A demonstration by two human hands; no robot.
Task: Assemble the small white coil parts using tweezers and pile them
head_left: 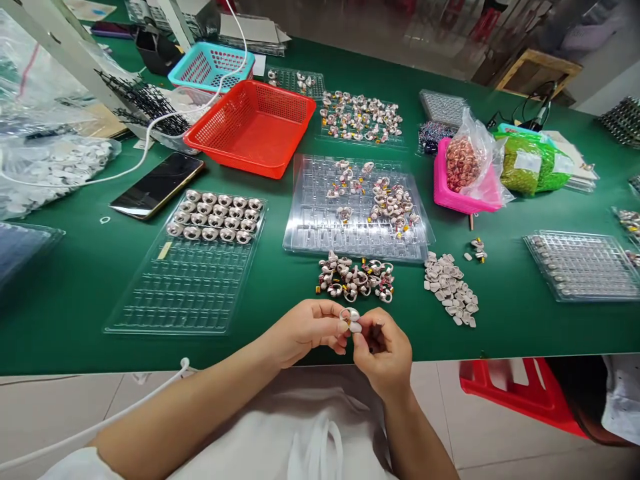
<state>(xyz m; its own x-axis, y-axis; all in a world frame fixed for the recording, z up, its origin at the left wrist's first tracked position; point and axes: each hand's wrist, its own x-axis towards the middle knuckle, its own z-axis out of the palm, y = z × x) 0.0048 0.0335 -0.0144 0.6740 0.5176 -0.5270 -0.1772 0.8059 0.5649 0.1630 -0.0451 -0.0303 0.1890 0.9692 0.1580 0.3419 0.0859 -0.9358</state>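
Note:
My left hand point(307, 330) and my right hand point(383, 350) meet at the near edge of the green table point(70, 293). Both pinch one small pale coil part point(350, 318) between their fingertips. Just beyond them lies a loose heap of coil parts point(356, 278), and to its right a pile of small pale flat pieces point(451, 287). A clear tray point(190, 287) at the left holds three rows of finished parts point(215, 217) at its far end. Another clear tray point(320, 220) straight ahead carries scattered coil parts.
A red basket point(253, 127), a turquoise basket point(207, 63) and a black phone point(156, 185) sit at the far left. A pink bin point(450, 193) with bagged copper coils, green bags point(533, 163) and a filled clear tray point(583, 267) stand at the right. A red stool point(520, 390) is below.

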